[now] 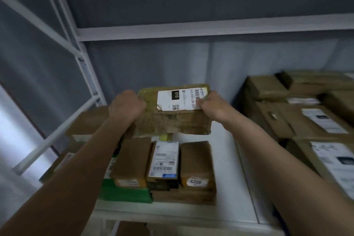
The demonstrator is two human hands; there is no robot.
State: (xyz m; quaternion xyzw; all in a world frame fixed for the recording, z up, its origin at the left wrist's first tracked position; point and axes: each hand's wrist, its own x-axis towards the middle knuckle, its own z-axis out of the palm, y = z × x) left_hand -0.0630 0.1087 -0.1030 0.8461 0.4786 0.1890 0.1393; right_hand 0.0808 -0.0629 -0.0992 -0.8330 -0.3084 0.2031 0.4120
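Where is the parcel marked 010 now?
The parcel is centre of the head view, gripped by left hand and right hand, above small boxes on the shelf.

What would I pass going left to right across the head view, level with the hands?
The white rack post → left hand → taped parcel → right hand → pile of brown boxes.

light: dim, cool | brightest: far left edge | blur: edges smeared | distortion: wide-angle bowing

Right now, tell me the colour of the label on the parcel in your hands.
White label with black print, on the brown parcel; head view shows it best.
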